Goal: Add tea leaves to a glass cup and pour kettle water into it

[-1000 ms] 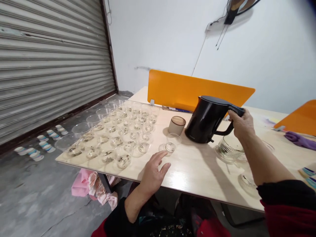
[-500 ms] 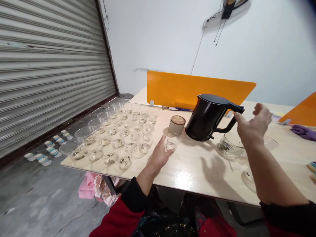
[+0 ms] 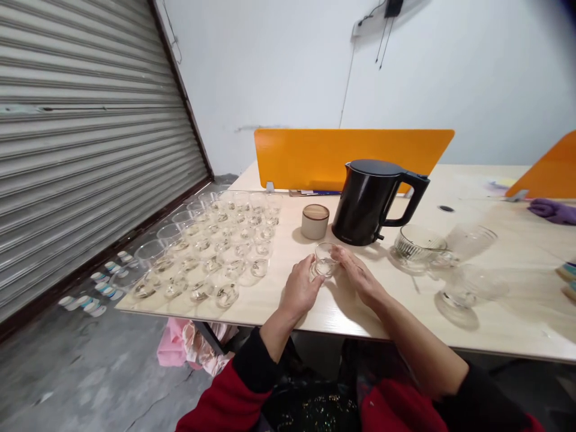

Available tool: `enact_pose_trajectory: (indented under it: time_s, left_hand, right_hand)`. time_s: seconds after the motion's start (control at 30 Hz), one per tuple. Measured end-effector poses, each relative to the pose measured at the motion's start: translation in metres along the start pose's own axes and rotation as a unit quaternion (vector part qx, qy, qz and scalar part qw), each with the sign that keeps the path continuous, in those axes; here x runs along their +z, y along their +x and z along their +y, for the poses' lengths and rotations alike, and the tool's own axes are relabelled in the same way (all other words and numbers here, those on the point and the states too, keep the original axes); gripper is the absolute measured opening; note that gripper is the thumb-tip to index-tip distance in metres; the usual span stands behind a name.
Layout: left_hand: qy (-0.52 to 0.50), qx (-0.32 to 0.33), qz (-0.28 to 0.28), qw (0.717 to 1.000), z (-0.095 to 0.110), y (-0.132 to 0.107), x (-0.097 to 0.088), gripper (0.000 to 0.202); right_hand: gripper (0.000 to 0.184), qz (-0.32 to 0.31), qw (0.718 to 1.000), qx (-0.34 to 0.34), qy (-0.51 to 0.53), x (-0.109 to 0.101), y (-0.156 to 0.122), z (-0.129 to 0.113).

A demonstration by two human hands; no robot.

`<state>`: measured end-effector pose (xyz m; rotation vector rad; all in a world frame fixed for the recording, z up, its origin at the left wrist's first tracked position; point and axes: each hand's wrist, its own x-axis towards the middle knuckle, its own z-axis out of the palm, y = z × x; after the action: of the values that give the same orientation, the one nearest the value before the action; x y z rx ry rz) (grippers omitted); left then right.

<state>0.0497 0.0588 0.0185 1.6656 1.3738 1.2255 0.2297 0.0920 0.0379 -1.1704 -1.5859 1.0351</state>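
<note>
A small clear cup (image 3: 324,254) stands between my hands over the near middle of the table. My left hand (image 3: 300,287) curls round its left side, thumb and fingers on the wall. From the right, my right hand (image 3: 361,278) rests its fingers against the cup near the rim, so both hands hold it. Just behind is a pale canister (image 3: 314,224) with a wooden lid. To its right stands a black electric kettle (image 3: 366,201), handle to the right. Rows of clear cups (image 3: 227,294) with dark bits in the bottom fill the table's left side.
A ribbed glass bowl (image 3: 414,246) sits right of the kettle, near clear cups (image 3: 472,240) lying on their sides. An orange divider (image 3: 351,150) stands behind. A purple cloth (image 3: 552,210) lies far right. Small white-and-blue containers (image 3: 108,290) are on the floor at left.
My right hand has come down from beside the kettle handle to the cup, and its fingers now touch it. My left hand still holds the cup. The view has shifted slightly.
</note>
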Motion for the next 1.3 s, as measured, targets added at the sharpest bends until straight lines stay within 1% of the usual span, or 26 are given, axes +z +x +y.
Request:
enact_pose_trajectory:
  time_s: [0.1,0.2,0.4,0.47,0.5,0.57,0.63,0.7,0.73,0.8,0.87,0.9,0.97,1.03,1.1,1.3]
  left_hand:
    - [0.025,0.0,0.009,1.0,0.001,-0.005,0.001,0.055]
    - [0.039,-0.002,0.022,0.999,-0.003,-0.009,0.001,0.058]
    - [0.046,0.003,0.034,0.998,-0.005,-0.015,-0.002,0.061]
    - [0.043,0.008,0.039,0.998,-0.008,-0.016,-0.002,0.064]
    - [0.041,0.012,0.04,0.998,-0.011,-0.016,-0.002,0.066]
    - [0.035,0.019,0.041,0.998,-0.019,-0.016,-0.004,0.071]
    - [0.028,0.03,0.043,0.998,-0.027,-0.015,-0.009,0.073]
    - [0.044,0.047,0.047,0.997,-0.034,-0.016,-0.018,0.068]
    - [0.071,0.058,0.051,0.994,-0.035,-0.016,-0.023,0.065]
    - [0.145,0.08,0.043,0.985,-0.036,-0.016,-0.029,0.06]
    - [0.214,0.096,0.02,0.972,-0.033,-0.016,-0.029,0.061]
    - [0.242,0.098,0.007,0.965,-0.032,-0.016,-0.027,0.062]
    - [0.283,0.088,-0.02,0.955,-0.028,-0.015,-0.022,0.063]
    - [0.308,0.064,-0.036,0.948,-0.026,-0.014,-0.018,0.063]
    - [0.318,0.044,-0.048,0.946,-0.025,-0.014,-0.015,0.063]
    - [0.318,0.038,-0.056,0.946,-0.024,-0.012,-0.016,0.062]
  right_hand:
    - [0.072,-0.013,1.0,0.003,-0.002,0.004,-0.002,-0.002]
    - [0.069,-0.026,0.999,0.0,-0.018,0.007,-0.003,-0.002]
    - [0.07,-0.047,0.998,-0.009,-0.043,0.014,-0.009,0.0]
    - [0.07,-0.032,0.997,-0.018,-0.066,0.014,-0.01,0.001]
    - [0.07,-0.015,0.997,-0.02,-0.076,0.013,-0.01,0.002]
    - [0.072,0.028,0.995,-0.019,-0.097,0.006,-0.007,0.006]
    - [0.074,0.061,0.988,-0.027,-0.14,-0.004,-0.004,0.01]
    - [0.074,0.061,0.97,-0.053,-0.231,-0.015,-0.003,0.016]
    - [0.073,0.05,0.953,-0.069,-0.29,-0.019,-0.004,0.019]
    - [0.071,0.015,0.907,-0.093,-0.411,-0.023,-0.008,0.026]
    - [0.069,-0.02,0.858,-0.091,-0.505,-0.021,-0.014,0.031]
    - [0.07,-0.034,0.839,-0.085,-0.536,-0.019,-0.017,0.033]
    - [0.073,-0.053,0.816,-0.072,-0.57,-0.014,-0.02,0.035]
    - [0.076,-0.065,0.809,-0.061,-0.581,-0.011,-0.021,0.035]
    - [0.076,-0.071,0.809,-0.051,-0.581,-0.01,-0.02,0.034]
    - [0.074,-0.066,0.813,-0.054,-0.576,-0.012,-0.018,0.035]
